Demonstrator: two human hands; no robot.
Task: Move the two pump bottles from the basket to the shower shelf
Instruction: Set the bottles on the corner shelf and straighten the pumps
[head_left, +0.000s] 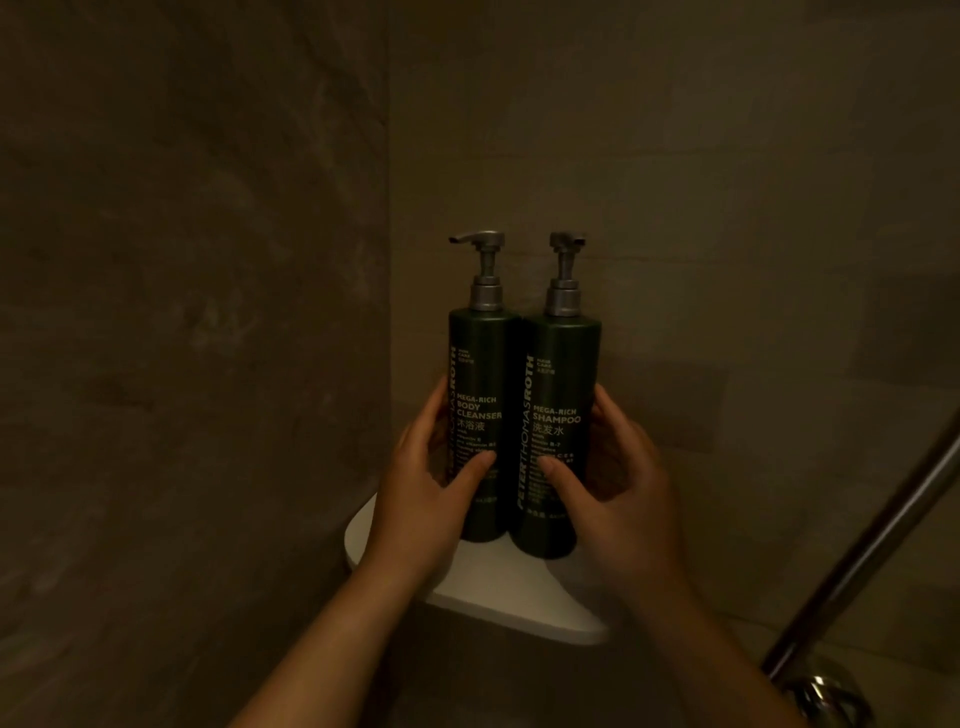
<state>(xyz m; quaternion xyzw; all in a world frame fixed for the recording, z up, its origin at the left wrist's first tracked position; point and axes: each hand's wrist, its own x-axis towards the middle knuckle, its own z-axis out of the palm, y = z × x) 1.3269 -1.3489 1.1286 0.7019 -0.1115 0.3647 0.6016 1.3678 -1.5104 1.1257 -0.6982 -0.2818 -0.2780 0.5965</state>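
Two dark green pump bottles with grey pumps stand upright, side by side and touching, on a white corner shelf (498, 587) in the shower. The left one is the body cleanser bottle (480, 364), the right one the shampoo bottle (563, 374). My left hand (426, 488) wraps the lower part of the body cleanser bottle, thumb across its front. My right hand (618, 483) grips the lower part of the shampoo bottle the same way. The basket is out of view.
Dark stone-tiled walls meet in the corner behind the shelf. A metal shower hose or bar (872, 545) runs diagonally at the lower right down to a chrome fitting (821, 691).
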